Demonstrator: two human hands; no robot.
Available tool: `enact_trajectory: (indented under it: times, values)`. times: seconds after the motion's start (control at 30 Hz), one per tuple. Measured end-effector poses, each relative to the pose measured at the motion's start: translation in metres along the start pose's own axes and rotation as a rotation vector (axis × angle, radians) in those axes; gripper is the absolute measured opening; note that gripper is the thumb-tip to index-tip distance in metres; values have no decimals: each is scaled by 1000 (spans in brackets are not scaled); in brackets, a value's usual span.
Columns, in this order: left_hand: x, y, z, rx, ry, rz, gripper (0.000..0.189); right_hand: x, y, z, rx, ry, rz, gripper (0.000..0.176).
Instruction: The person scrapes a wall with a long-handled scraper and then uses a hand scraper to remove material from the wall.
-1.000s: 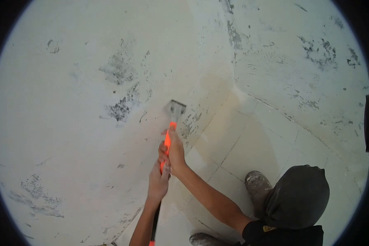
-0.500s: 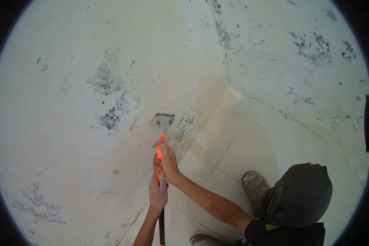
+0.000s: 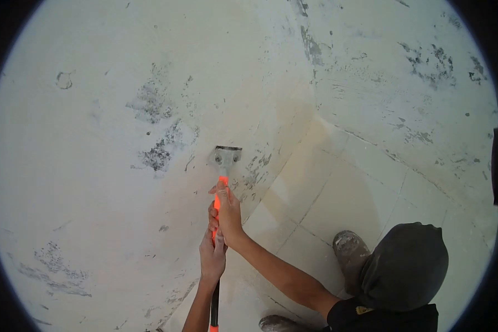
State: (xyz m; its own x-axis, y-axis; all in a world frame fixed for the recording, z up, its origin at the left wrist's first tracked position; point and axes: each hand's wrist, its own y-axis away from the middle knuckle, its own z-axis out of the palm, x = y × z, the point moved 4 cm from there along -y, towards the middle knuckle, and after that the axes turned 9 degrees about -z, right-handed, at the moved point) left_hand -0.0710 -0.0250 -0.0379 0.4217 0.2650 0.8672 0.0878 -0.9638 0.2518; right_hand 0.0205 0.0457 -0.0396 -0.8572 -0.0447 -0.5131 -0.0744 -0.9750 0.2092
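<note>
Closest in, below the hands, the scraper's black shaft ends in an orange piece. The left hand is wrapped round the orange grip, and the right hand clamps it just above, the two touching. The scraper points straight away from the person, its long axis nearly in line with the left forearm, the right hand nearer its metal head. The dark, straight blade sits crosswise beyond both hands; whether it touches the wall is hard to tell. Right of the hands lie pale, dusty square tiles and a smeared boot; farther out, left of the blade, rough grey patches mottle the chalky wall
</note>
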Motion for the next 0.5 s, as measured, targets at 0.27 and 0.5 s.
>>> enact_trajectory:
  times: [0.27, 0.5]
  values:
    - [5, 5, -16, -9, 22, 32, 40, -7, 12, 20, 10, 51, 8, 43]
    - [20, 25, -14, -25, 129, 35, 38, -18, 22, 29, 10, 69, 15, 45]
